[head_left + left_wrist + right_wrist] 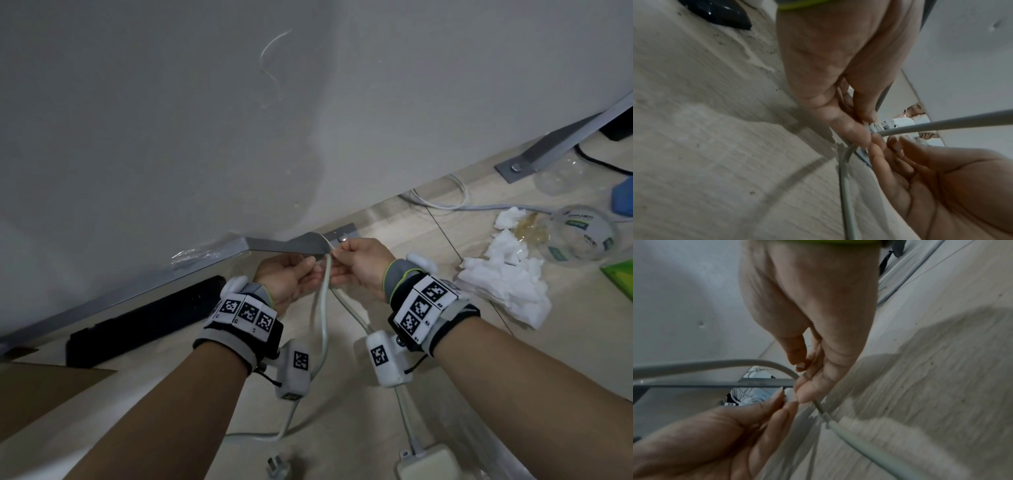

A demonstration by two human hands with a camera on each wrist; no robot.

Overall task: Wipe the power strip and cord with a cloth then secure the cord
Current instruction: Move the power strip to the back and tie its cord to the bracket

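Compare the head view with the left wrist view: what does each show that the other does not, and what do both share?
Only the head view shows the square white power strip on the floor, the white plug, the crumpled white tissues, the clear plastic container and both marker-covered wrist bands.

Only the left wrist view shows, close up, the dark specks of dirt on the pale wood-look floor and the fingertips meeting at the cord.

Both show the left hand and right hand pinching the looped pale grey cord.
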